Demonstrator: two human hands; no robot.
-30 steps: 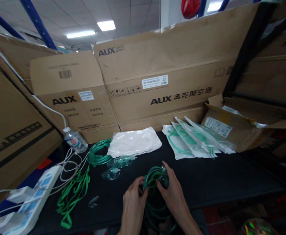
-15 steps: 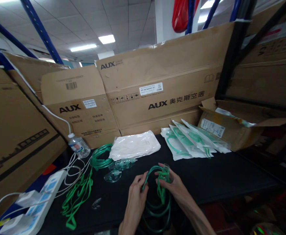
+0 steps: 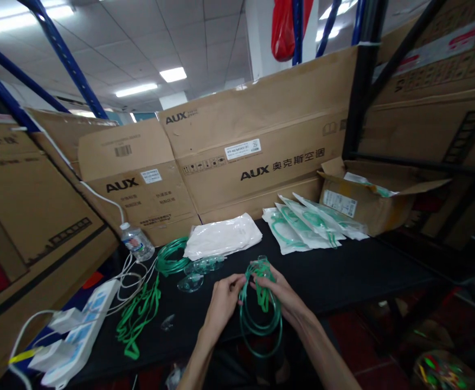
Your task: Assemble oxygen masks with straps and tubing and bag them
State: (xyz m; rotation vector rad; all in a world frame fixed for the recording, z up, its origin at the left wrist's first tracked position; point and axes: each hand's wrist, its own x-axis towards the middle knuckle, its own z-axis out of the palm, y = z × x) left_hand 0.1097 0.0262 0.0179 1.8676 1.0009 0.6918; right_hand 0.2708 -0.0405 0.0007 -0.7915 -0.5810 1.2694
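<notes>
Both of my hands hold a coil of green tubing point(image 3: 261, 319) above the near edge of the black table point(image 3: 343, 276). My left hand point(image 3: 222, 300) pinches the coil's left side. My right hand point(image 3: 277, 290) grips its top, where a clear mask part and green strap are bunched. The lower loops hang free below my hands. Just beyond my hands lie two clear masks point(image 3: 199, 273) and another green tubing coil point(image 3: 171, 255).
White empty bags point(image 3: 221, 237) and several sealed packets point(image 3: 306, 226) lie at the table's back. Green straps point(image 3: 137, 317), a water bottle point(image 3: 137, 242), a power strip point(image 3: 78, 338) with white cables sit left. Cardboard AUX boxes point(image 3: 257, 146) wall the back; an open carton point(image 3: 363, 197) stands right.
The camera view has tilted up and back. My hands have lifted the coil and spread it, so its loops now hang open below my fingers.
</notes>
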